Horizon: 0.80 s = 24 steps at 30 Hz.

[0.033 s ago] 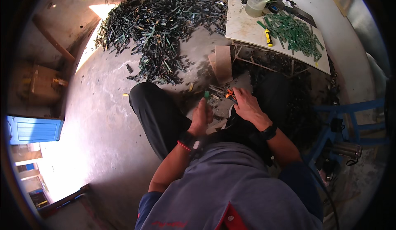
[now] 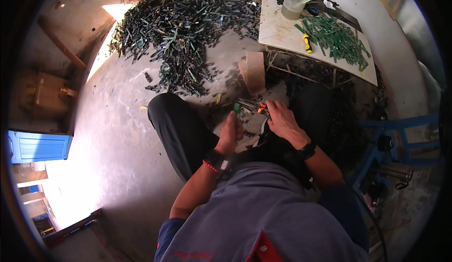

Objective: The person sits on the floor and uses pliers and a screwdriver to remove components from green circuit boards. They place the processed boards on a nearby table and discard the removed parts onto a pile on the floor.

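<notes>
Lining up, I reckon: my left hand [image 2: 229, 133] is pinching a green strip [image 2: 236, 107], right hand [image 2: 282, 122] wrapped round an orange tool [image 2: 262, 106] just beside it. Next move probably calls for closing that gap.

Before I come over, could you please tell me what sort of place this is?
Probably a workshop: a large heap of thin dark strips lies on the grey floor, and a white rectangular table bears flat green strips and a yellow-and-black tool.

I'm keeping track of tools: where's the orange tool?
Head view, right of centre: the orange tool is in the right hand, right of the green piece.
</notes>
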Each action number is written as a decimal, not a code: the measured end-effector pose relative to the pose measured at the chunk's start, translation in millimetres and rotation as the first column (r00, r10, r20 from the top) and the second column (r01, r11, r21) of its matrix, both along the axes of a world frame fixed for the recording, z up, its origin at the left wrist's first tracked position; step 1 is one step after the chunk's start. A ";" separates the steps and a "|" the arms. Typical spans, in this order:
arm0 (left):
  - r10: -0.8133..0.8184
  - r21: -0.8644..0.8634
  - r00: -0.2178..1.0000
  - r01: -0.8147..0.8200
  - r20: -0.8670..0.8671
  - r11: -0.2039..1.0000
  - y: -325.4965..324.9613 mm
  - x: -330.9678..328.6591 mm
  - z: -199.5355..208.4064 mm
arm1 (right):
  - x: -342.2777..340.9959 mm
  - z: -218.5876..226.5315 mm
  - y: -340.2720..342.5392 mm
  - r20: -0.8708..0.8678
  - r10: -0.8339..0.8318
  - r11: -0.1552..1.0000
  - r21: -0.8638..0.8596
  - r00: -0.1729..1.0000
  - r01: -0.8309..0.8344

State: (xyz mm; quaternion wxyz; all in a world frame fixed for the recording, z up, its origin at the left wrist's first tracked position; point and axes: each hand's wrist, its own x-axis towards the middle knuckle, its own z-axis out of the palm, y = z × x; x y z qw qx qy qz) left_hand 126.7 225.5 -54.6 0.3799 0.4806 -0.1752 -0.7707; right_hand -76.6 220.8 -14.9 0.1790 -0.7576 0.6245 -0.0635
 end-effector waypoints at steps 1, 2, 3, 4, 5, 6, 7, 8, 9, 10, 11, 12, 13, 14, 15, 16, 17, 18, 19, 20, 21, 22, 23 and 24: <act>-0.001 0.002 1.000 0.001 -0.004 1.000 -0.1 0.3 0.1 | 0.6 -0.4 0.4 -0.005 0.002 1.000 0.006 1.000 -0.002; -0.002 0.004 1.000 0.002 -0.008 1.000 -0.3 0.4 0.0 | 1.1 -0.7 0.6 -0.009 0.004 1.000 0.012 1.000 -0.004; -0.002 0.001 1.000 0.002 0.002 1.000 -0.1 0.5 -0.6 | 1.8 -1.0 0.8 -0.013 0.006 1.000 0.019 1.000 -0.006; -0.003 -0.003 1.000 0.003 0.012 1.000 -0.1 0.3 -1.5 | 2.5 -0.6 0.6 -0.017 0.001 0.999 0.035 1.000 0.000; -0.003 -0.006 1.000 0.003 0.022 1.000 0.0 0.4 -2.1 | 3.1 0.3 0.4 -0.021 -0.005 0.999 0.050 1.000 0.006; -0.007 0.000 1.000 0.007 0.021 1.000 -0.3 0.0 -1.5 | 2.6 0.7 0.1 -0.026 -0.013 0.998 0.065 1.000 0.014; -0.012 0.006 1.000 0.011 0.020 1.000 -0.5 -0.4 0.1 | 1.4 0.3 -0.7 -0.027 -0.009 0.996 0.088 1.000 0.012; -0.016 0.012 1.000 0.016 0.019 1.000 -0.8 -0.8 1.4 | -0.6 -0.5 -2.3 -0.027 -0.006 0.994 0.110 1.000 0.009; -0.019 0.015 1.000 0.019 0.011 1.000 -0.9 -0.8 2.4 | -2.2 -1.3 -3.8 -0.027 -0.002 0.991 0.133 1.000 0.005; -0.023 0.017 1.000 0.023 0.003 1.000 -0.9 -0.9 3.2 | -3.7 -1.0 -4.9 -0.021 0.007 0.988 0.153 1.000 -0.004; -0.026 0.020 1.000 0.026 -0.005 0.999 -0.9 -0.8 3.3 | -5.4 -0.1 -6.1 -0.014 0.015 0.985 0.174 1.000 -0.013; -0.031 0.021 1.000 0.031 -0.005 0.999 -0.9 -0.8 3.0 | -7.6 0.0 -7.3 -0.007 0.022 0.981 0.194 1.000 -0.020; -0.035 0.021 0.999 0.035 -0.005 0.999 -0.8 -0.8 2.7 | -10.6 -2.1 -9.3 0.005 0.043 0.978 0.205 0.999 -0.043; -0.040 0.022 0.999 0.040 -0.005 0.999 -0.6 -0.9 2.3 | -14.1 -5.4 -11.9 0.017 0.063 0.974 0.215 0.998 -0.066; -0.042 0.019 0.999 0.042 0.000 0.999 -0.6 -0.9 2.3 | -15.2 -4.6 -15.2 0.028 0.085 0.970 0.225 0.996 -0.089; -0.043 0.015 0.999 0.043 0.004 0.999 -0.5 -0.9 2.3 | -16.5 -1.8 -17.9 0.028 0.087 0.964 0.249 0.996 -0.091; -0.044 0.012 0.999 0.044 0.009 0.999 -0.3 -1.0 2.3 | -18.2 3.2 -20.3 0.028 0.088 0.957 0.274 0.996 -0.092; -0.047 0.014 0.999 0.047 0.014 0.999 -0.6 -1.2 2.1 | -19.4 7.7 -22.5 0.028 0.089 0.950 0.299 0.996 -0.093; -0.049 0.016 0.999 0.049 0.019 0.999 -0.8 -1.4 1.9 | -21.3 9.5 -24.1 0.023 0.095 0.949 0.299 0.995 -0.098; -0.051 0.018 0.998 0.051 0.024 0.999 -1.0 -1.7 1.7 | -23.9 10.7 -25.4 0.018 0.101 0.949 0.299 0.995 -0.102; -0.058 0.018 0.998 0.057 0.023 0.998 -1.0 -1.9 1.6 | -26.3 11.2 -25.7 0.012 0.107 0.949 0.299 0.994 -0.105; -0.065 0.019 0.998 0.064 0.023 0.998 -0.9 -2.2 1.6 | -28.6 10.9 -25.8 0.017 0.106 0.950 0.292 0.994 -0.106; -0.072 0.019 0.997 0.071 0.022 0.997 -0.9 -2.6 1.5 | -30.8 10.7 -25.7 0.022 0.105 0.952 0.286 0.994 -0.107; -0.077 0.019 0.997 0.076 0.028 0.997 -0.8 -2.6 1.4 | -31.7 10.1 -26.0 0.029 0.105 0.954 0.281 0.994 -0.109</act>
